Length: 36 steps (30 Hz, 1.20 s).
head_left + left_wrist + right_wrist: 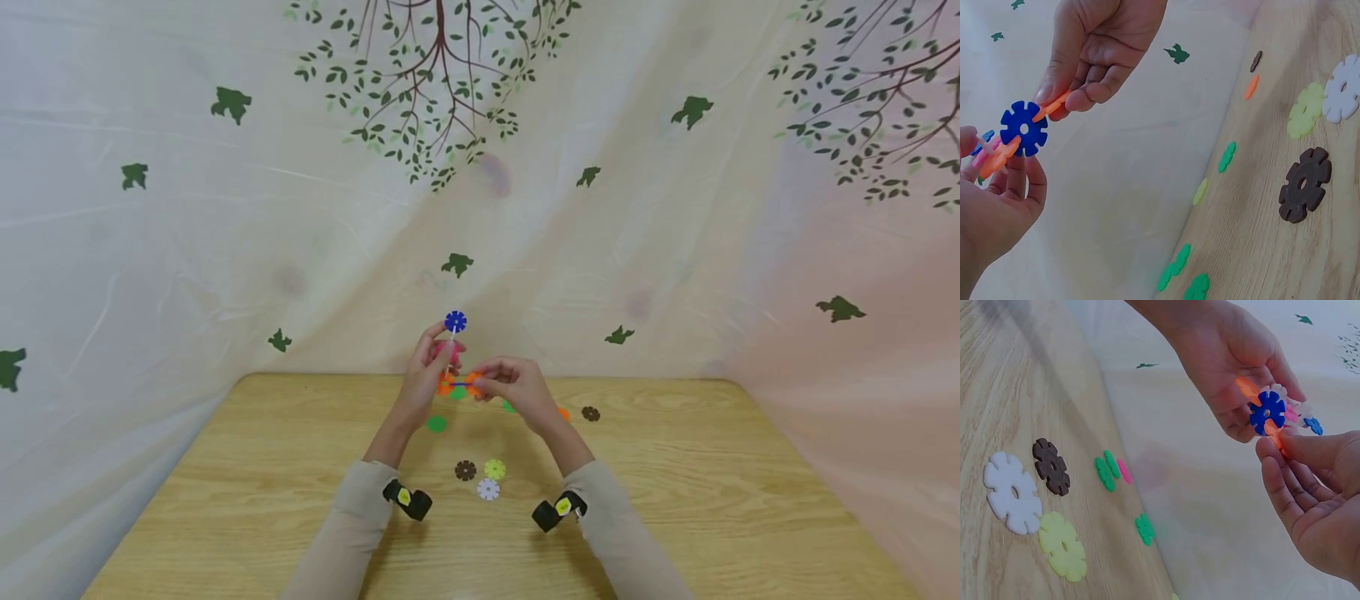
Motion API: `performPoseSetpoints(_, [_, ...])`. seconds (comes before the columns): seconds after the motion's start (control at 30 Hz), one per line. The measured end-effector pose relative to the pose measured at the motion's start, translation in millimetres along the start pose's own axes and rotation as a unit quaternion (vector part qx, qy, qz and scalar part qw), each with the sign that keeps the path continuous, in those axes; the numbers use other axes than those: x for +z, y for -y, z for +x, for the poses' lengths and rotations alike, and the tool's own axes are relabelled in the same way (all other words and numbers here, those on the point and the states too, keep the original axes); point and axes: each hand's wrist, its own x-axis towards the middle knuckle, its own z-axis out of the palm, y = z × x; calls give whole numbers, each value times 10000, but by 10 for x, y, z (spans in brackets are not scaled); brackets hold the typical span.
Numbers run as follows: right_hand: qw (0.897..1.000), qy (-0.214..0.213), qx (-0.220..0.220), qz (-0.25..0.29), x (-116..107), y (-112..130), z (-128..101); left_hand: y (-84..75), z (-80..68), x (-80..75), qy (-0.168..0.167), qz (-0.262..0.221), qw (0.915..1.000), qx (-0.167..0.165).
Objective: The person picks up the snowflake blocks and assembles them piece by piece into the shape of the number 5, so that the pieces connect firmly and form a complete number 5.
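Note:
My left hand (420, 383) grips a joined cluster of notched plastic snowflake discs above the far part of the table. Within the cluster are a pink disc (447, 352), an orange disc (999, 159) and white pieces, with a blue disc (455, 322) topping it. Another blue disc (1015, 117) stands out from the cluster toward my right hand (521, 387). Between thumb and fingers, the right hand pinches a second orange disc (1274, 432), whose edge meets that blue disc at a slot. Fingers partly hide the cluster's inner pieces.
On the wooden table (300, 500) lie a brown disc (465, 471), a yellow disc (495, 470) and a white disc (488, 489) close together. Farther back are green discs (437, 424), an orange one (564, 413) and another brown one (591, 414). A printed cloth (360, 283) hangs behind.

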Motion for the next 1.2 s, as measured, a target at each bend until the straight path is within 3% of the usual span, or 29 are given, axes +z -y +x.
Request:
performPoseSetpoints(0.3, [9998, -124, 125, -91, -66, -5, 1, 108, 27, -87, 244, 563, 9978, -249])
performPoseSetpoints(0.6, [9987, -359, 359, -85, -93, -11, -3, 126, 10, -101, 555, 785, 9951, -224])
performPoseSetpoints(0.8, [9983, -273, 515, 5, -81, 35, 1, 92, 12, -83, 421, 688, 9957, -448])
performPoseSetpoints(1.03, [9981, -58, 610, -53, -19, 236, -60, -72, -52, -26, 217, 436, 9982, -344])
performPoseSetpoints(1.2, [9980, 39, 632, -14, -28, 263, -70, -90, -56, -41, 268, 250, 9987, -345])
